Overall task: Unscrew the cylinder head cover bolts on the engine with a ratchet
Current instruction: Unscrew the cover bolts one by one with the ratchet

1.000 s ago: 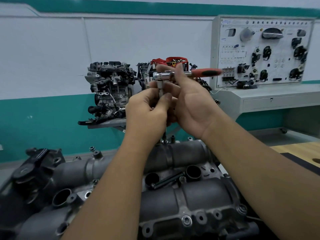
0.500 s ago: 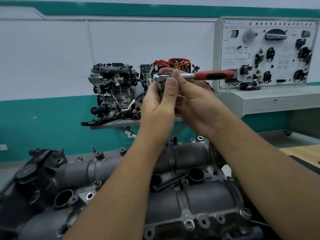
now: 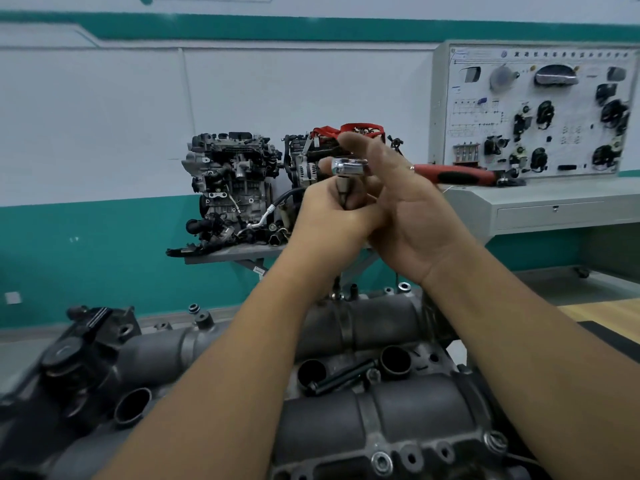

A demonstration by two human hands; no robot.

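Swung slightly rightward is the red-handled chrome ratchet point(image 3: 398, 168), held loosely by right hand point(image 3: 412, 216); left hand point(image 3: 332, 216) fingers are pinched round its steel extension bar point(image 3: 343, 190) above the grey cylinder head cover point(image 3: 398, 407).

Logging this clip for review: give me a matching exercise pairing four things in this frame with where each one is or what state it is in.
Things:
1. ratchet
2. loose bolt
3. left hand
4. training panel

Places or states:
A. lying on the cylinder head cover between two round holes
B. standing on the grey bench at right
C. gripping the extension bar below the ratchet head
D. held up in the right hand, red handle pointing right

Pairs: 1-D, 2-A, 3-C, 4-B
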